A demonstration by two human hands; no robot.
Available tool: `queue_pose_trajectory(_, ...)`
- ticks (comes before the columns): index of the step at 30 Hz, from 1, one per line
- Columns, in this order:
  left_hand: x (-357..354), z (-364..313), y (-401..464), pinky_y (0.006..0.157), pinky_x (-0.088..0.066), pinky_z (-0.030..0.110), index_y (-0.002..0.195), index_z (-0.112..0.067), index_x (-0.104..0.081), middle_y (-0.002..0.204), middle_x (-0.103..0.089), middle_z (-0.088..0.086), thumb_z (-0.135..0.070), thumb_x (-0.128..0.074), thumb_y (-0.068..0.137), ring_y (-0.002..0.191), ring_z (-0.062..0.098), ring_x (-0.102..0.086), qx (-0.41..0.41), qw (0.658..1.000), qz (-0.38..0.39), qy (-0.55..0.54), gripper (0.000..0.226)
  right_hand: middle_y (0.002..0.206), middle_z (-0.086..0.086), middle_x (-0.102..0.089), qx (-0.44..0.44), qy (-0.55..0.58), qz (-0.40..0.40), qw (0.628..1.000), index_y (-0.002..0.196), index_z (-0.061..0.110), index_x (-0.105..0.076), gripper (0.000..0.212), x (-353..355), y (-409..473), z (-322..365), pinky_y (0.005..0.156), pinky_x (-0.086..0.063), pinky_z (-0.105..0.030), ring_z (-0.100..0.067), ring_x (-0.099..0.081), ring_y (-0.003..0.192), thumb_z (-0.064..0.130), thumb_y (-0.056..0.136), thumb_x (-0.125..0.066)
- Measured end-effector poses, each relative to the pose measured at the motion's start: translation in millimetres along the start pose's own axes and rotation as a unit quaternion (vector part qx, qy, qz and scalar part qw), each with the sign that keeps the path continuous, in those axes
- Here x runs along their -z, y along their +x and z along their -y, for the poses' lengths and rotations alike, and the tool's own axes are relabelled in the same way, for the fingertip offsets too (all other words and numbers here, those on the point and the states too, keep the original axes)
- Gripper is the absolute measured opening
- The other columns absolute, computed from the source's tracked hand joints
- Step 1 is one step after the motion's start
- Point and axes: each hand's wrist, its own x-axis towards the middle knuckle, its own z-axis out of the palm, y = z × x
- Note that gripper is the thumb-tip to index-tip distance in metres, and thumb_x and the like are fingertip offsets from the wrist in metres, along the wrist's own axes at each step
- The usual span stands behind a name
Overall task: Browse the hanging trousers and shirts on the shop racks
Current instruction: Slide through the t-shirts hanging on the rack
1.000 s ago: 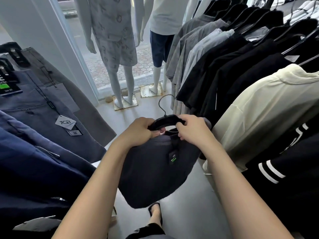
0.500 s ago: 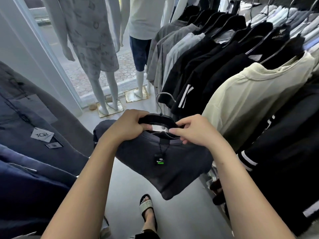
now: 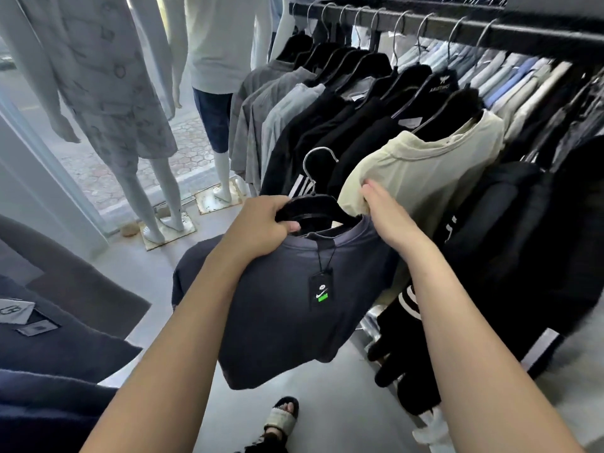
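A dark grey T-shirt (image 3: 281,308) hangs on a black hanger (image 3: 315,209) with a metal hook, off the rack, a black tag with a green patch (image 3: 322,291) dangling from its collar. My left hand (image 3: 261,223) grips the hanger's left shoulder. My right hand (image 3: 385,210) reaches forward with straight fingers and touches the cream T-shirt (image 3: 421,171) on the rack. The black rail (image 3: 457,31) carries grey, black and cream shirts on black hangers. Dark blue trousers (image 3: 49,351) hang at the left.
Two mannequins (image 3: 108,103) stand on metal plates by the glass shopfront ahead. A second row of pale folded shirts (image 3: 496,70) hangs behind the rail. My sandalled foot (image 3: 281,420) is on the grey floor between the racks.
My right hand has let go of the hanger and moved forward to the cream shirt. The dark grey shirt has lifted toward the rail. My view has tilted up to the rack.
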Motion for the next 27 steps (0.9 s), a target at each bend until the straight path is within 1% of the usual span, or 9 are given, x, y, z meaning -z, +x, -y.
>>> queue_pose_trajectory(5,-18,-27,32,0.056,-0.034,0.012,0.083,-0.016,-0.064,0.075,-0.063,-0.004,-0.018,-0.07,0.084,0.072,0.007,-0.056,-0.017,1.0,-0.002,-0.002,0.006,0.147,0.006,-0.046,0.036,-0.027,-0.048,0.998,0.146,0.035,-0.041,0.046,23,-7,-4,0.097,-0.026,-0.024,-0.015,-0.038,0.137,0.042,0.101,-0.035)
queue_pose_trajectory(8,-27,-49,55,0.052,-0.035,0.01,0.071,-0.018,-0.057,0.066,-0.056,-0.006,-0.017,-0.069,0.084,0.061,0.005,-0.049,-0.051,0.999,-0.016,-0.009,0.018,0.112,0.002,-0.061,0.093,-0.09,-0.155,0.979,0.133,0.032,-0.059,0.037,36,-3,-4,0.092,-0.034,-0.02,-0.016,-0.056,0.112,0.034,0.097,-0.052)
queue_pose_trajectory(10,-32,-67,70,0.053,-0.036,0.014,0.076,-0.016,-0.061,0.067,-0.058,-0.006,-0.018,-0.069,0.083,0.064,0.01,-0.052,-0.072,0.997,-0.02,-0.014,0.011,0.09,0.006,-0.066,0.085,-0.066,-0.199,0.974,0.128,0.033,-0.062,0.036,45,3,-1,0.092,-0.042,-0.022,-0.014,-0.062,0.099,0.035,0.093,-0.057)
queue_pose_trajectory(14,-43,-104,105,0.05,-0.032,0.017,0.082,-0.012,-0.064,0.071,-0.061,-0.002,-0.019,-0.068,0.083,0.068,0.016,-0.055,-0.11,0.993,-0.028,-0.021,0.008,0.084,0.012,-0.074,0.036,0.088,-0.159,0.983,0.146,0.038,-0.037,0.075,63,18,12,0.095,-0.053,-0.042,-0.01,-0.069,0.095,0.06,0.076,-0.052)
queue_pose_trajectory(16,-46,-123,119,0.046,-0.034,0.018,0.075,-0.013,-0.062,0.064,-0.058,-0.003,-0.019,-0.067,0.082,0.062,0.016,-0.055,-0.136,0.99,-0.028,-0.03,0.011,0.09,0.015,-0.074,0.038,0.113,-0.175,0.977,0.151,0.037,-0.025,0.092,76,26,17,0.1,-0.049,-0.042,-0.01,-0.066,0.106,0.063,0.068,-0.054)
queue_pose_trajectory(18,-46,-143,133,0.042,-0.032,0.014,0.061,-0.019,-0.049,0.057,-0.048,-0.007,-0.017,-0.067,0.083,0.053,0.009,-0.046,-0.168,0.985,-0.03,-0.033,0.029,0.098,0.009,-0.074,0.038,0.157,-0.203,0.966,0.151,0.038,-0.023,0.097,91,30,24,0.102,-0.048,-0.043,-0.011,-0.065,0.108,0.058,0.065,-0.061)
queue_pose_trajectory(20,-45,-163,146,0.046,-0.033,0.014,0.06,-0.021,-0.038,0.059,-0.041,-0.008,-0.018,-0.066,0.086,0.053,0.007,-0.039,-0.193,0.981,-0.014,-0.027,0.038,0.104,0.002,-0.072,0.034,0.2,-0.237,0.95,0.152,0.035,-0.026,0.094,106,33,30,0.101,-0.049,-0.044,-0.013,-0.066,0.105,0.046,0.068,-0.069)
queue_pose_trajectory(24,-44,-200,170,0.054,-0.03,0.021,0.075,-0.018,-0.043,0.072,-0.045,-0.007,-0.021,-0.055,0.092,0.072,0.015,-0.045,-0.256,0.965,0.056,-0.001,0.022,0.097,-0.003,-0.071,0.048,0.262,-0.293,0.918,0.154,0.019,-0.027,0.082,135,39,43,0.101,-0.051,-0.041,-0.015,-0.067,0.097,0.022,0.084,-0.069)
queue_pose_trajectory(27,-46,-220,179,0.059,-0.027,0.022,0.081,-0.015,-0.049,0.083,-0.057,0.002,-0.014,-0.052,0.091,0.084,0.022,-0.053,-0.298,0.952,0.073,-0.009,0.011,0.077,0.001,-0.063,0.046,0.278,-0.33,0.901,0.141,0.004,-0.044,0.053,147,42,49,0.081,-0.048,-0.033,-0.017,-0.06,0.083,0.009,0.091,-0.061)
